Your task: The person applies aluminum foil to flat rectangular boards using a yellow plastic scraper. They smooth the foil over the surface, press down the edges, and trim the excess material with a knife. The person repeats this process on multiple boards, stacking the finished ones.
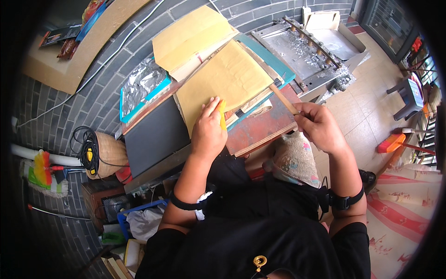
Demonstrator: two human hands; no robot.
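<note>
My left hand (209, 132) lies on a large sheet of tan paper (232, 74), its fingers toward the sheet's middle. A small orange-yellow object (223, 116) shows along that hand's thumb side, seemingly gripped by it; its kind is unclear. The tan sheet tops a stack of papers and boards with a teal board (265, 53) among them. In my right hand (323, 128), thumb and fingers pinch a thin, flat wooden strip (284, 99). The strip's far end meets the right corner of the paper stack. Beneath lies a worn reddish board (262, 128).
Another tan folder (190, 39) lies behind the stack. A blue-rimmed tray with foil (144, 88) stands left, near a black panel (158, 132). A metal frame with rods (302, 51) is at the back right. A patterned cloth bundle (295, 160) sits below the board. A grey stool (408, 97) stands right.
</note>
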